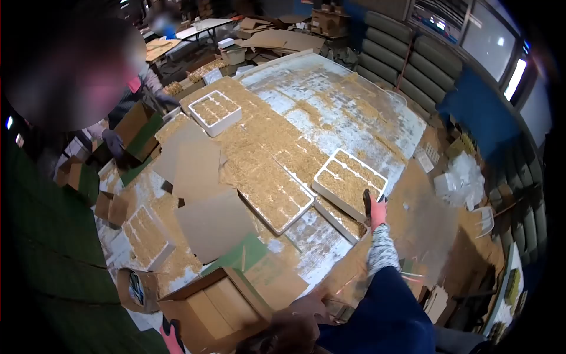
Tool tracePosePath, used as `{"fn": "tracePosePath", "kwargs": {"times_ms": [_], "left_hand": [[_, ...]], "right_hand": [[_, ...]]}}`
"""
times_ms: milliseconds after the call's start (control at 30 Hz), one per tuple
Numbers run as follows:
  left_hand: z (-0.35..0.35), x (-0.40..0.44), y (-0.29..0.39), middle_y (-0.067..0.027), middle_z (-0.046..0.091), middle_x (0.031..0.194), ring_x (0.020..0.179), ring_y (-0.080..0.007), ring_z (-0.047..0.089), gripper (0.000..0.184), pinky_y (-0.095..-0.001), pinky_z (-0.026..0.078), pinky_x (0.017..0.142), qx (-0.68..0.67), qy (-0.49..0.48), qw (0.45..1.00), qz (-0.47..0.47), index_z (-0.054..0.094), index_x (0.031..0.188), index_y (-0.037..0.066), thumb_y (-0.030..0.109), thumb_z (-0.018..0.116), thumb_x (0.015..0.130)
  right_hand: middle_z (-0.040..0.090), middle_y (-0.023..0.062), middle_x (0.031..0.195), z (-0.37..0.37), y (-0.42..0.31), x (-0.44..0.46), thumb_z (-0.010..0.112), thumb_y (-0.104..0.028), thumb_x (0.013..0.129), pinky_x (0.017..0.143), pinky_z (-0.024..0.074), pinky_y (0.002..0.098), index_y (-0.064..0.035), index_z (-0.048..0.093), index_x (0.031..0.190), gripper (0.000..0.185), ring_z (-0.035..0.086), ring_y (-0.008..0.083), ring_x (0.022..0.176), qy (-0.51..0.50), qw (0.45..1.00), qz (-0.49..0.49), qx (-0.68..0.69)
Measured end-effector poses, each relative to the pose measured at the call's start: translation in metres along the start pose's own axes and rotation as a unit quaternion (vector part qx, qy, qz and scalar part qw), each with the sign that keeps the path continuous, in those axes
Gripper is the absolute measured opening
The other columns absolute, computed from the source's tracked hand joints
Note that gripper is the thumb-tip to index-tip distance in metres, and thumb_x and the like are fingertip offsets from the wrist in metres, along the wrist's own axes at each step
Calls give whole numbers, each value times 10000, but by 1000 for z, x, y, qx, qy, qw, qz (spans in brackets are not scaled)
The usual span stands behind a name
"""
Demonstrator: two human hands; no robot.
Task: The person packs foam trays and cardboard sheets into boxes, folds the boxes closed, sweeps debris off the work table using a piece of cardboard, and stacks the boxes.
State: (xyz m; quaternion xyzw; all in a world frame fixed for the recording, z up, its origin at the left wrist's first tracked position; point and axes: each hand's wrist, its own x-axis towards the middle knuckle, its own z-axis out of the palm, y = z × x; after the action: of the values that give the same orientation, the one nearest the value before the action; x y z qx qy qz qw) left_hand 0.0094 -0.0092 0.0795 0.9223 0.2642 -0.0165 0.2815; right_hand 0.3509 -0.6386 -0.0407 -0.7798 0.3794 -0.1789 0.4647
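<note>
White plastic, rectangular and divided by thin ribs, the compartmented tray at your right is filled with tan, crumbly material and sits near the edge of the large, worn, pale blue-white desk. Your right hand, in a pink glove with black fingers, grasps this tray at its near right corner. Your left hand, gloved alike, is at the left side of an open brown cardboard box at the near edge; its black fingers meet the box's wall, but you cannot tell how firmly they grip, as the frame cuts the hand off.

Just left of the grasped tray lies a second white ribbed tray, also full. Another white-edged tray shows partly beneath the one you hold; how the two touch is hidden. Flat grey-brown cardboard sheets lie between the second tray and a filled white tray on the left. Loose tan material covers much of the desk's middle, with one more filled white tray at its far end. Across from you on the left, a co-worker's dark-gloved hand is beside a brown-and-green cardboard carton.
</note>
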Motion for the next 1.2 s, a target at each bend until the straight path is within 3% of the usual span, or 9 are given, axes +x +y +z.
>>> {"fn": "tracePosePath", "kwargs": {"times_ms": [33,367,500,633,767,833,900,967,1200], "left_hand": [[37,19,-90,-138,491,1149,1054,-220,478,398,-323,382,912,-286,90,949,-92,418,1218,-30,185,501,894],[22,8,3,-121,463,1193,1036,-213,499,514,-311,413,891,-372,62,909,-176,381,1267,-13,138,607,830],[32,32,3,-150,647,965,892,-175,588,360,-294,443,817,-373,72,925,19,557,1076,-61,114,656,777],[31,52,10,-143,634,1003,902,-184,595,358,-302,449,805,-380,48,922,51,546,1118,-28,147,615,814],[11,15,9,-140,582,1114,982,-172,560,502,-307,438,853,-686,-55,712,-139,437,1256,-7,213,603,835],[24,21,-7,-137,577,1115,985,-165,549,523,-292,432,854,-326,58,941,-68,434,1264,-10,230,610,835],[24,6,-3,-168,571,1134,1023,-217,556,562,-309,430,873,-396,69,915,-35,459,1243,-16,242,664,788],[26,1,-4,-174,590,1096,1010,-236,571,568,-316,432,871,-334,87,938,-1,465,1232,-21,233,671,767],[-3,10,-15,-194,603,1026,943,-289,589,496,-331,449,834,-271,21,961,54,509,1160,-30,251,645,775]], "right_hand": [[588,152,1065,9,-12,-8,717,-193,747,810,464,331,-26,381,1296,665,579,253,903,0,999,-31,39],[497,111,1213,-11,-100,-143,494,-167,883,927,391,326,-8,499,1199,354,483,195,1096,-292,891,-80,337],[595,135,1078,-38,-155,-250,560,-3,800,832,458,285,61,556,1108,315,582,192,970,-333,848,-405,74],[591,148,1101,-44,-173,-326,558,-5,800,879,441,311,38,526,1147,351,571,225,1020,-550,720,-422,5],[460,214,1285,-24,-189,-360,651,-32,719,907,399,293,24,584,1094,385,509,256,1140,-632,601,-489,20],[443,206,1303,-8,-182,-352,620,-43,768,894,403,289,6,568,1107,346,520,276,1104,-608,600,-519,-33],[509,151,1142,0,-175,-344,583,-46,806,753,432,275,-7,541,1138,336,549,216,901,-586,612,-522,-96],[602,57,826,-4,-169,-355,565,-51,812,523,442,239,-15,531,1153,345,547,102,602,-641,758,-80,-91],[609,127,797,13,-153,-392,571,-55,777,617,462,288,15,324,1335,614,585,219,682,-607,737,-284,-92]]}}
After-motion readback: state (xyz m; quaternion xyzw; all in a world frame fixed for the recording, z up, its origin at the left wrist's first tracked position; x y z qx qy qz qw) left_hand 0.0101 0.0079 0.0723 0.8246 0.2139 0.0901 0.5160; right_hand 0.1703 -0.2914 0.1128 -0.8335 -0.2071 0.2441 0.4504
